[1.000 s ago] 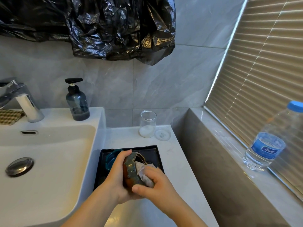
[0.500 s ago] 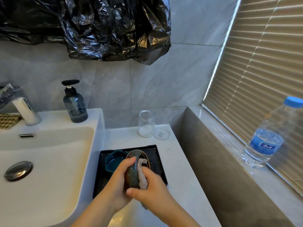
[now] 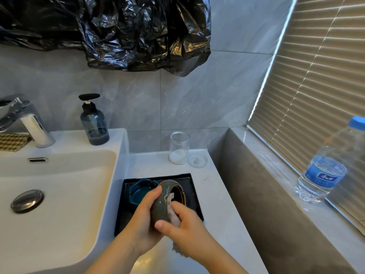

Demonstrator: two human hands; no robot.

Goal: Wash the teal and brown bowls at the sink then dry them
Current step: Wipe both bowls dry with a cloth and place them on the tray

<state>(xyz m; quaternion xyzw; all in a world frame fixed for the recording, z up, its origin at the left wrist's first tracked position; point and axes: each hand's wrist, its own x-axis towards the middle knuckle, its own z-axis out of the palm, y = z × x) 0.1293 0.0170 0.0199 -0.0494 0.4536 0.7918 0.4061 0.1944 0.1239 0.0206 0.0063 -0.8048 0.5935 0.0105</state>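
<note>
Over the black tray (image 3: 192, 194) on the table (image 3: 219, 196), just right of the sink (image 3: 59, 194), I hold the brown bowl (image 3: 161, 207) up on its side with its mouth turned to the right. I judge this to be the drying step: the tilt opens the inside to my right hand, and keeping the bowl above the tray means any drips land there and not on the table. The teal bowl (image 3: 138, 191) sits upright in the far left part of the tray, partly hidden behind my left hand, so I take it as set down there while I work on the brown one.

My left hand (image 3: 142, 220) comes up from the near left and grasps the brown bowl, palm against its outer wall and fingers curled up around it, one fingertip reaching the top of the rim. My right hand (image 3: 189, 228) comes in from the near right and grips a pale cloth (image 3: 173, 217), pressing it against the rim and into the inner wall; its thumb lies across the outside of the bowl near the base, pinching the wall between thumb and cloth. A loose end of the cloth hangs below that hand. Both wrists are bent inward toward each other, forearms angled to meet at the bowl.
</note>
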